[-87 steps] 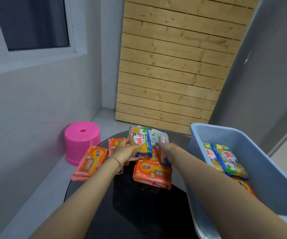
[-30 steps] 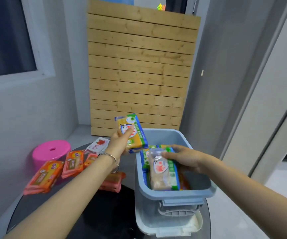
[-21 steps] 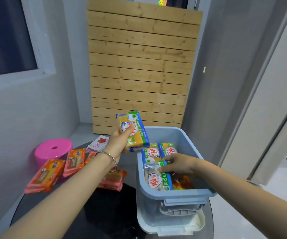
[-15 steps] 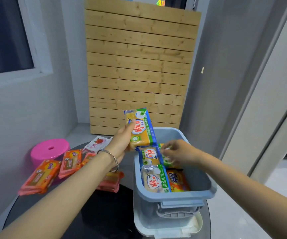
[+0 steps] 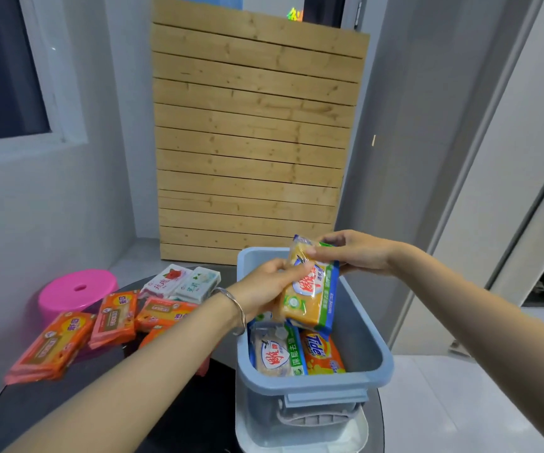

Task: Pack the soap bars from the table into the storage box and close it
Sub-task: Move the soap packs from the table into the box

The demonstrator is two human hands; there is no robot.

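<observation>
over the storage box (image 5: 316, 385), you lifted your right hand (image 5: 358, 253) out from among the packs (image 5: 277, 351) and met the yellow-and-green soap bar (image 5: 309, 295) that your left hand (image 5: 264, 286) had swung in from beside the rim. both hands held it, left fingers wrapped round its side, right thumb and fingers pinching its top end. it hung tilted above the box, so that bar looked nearly packed. orange and white bars (image 5: 113, 318) waited on the table (image 5: 68, 403), and the box was unlidded.

Home room, window (image 5: 5, 67), pink stool (image 5: 77, 294), slatted wood panel (image 5: 251, 132)
</observation>
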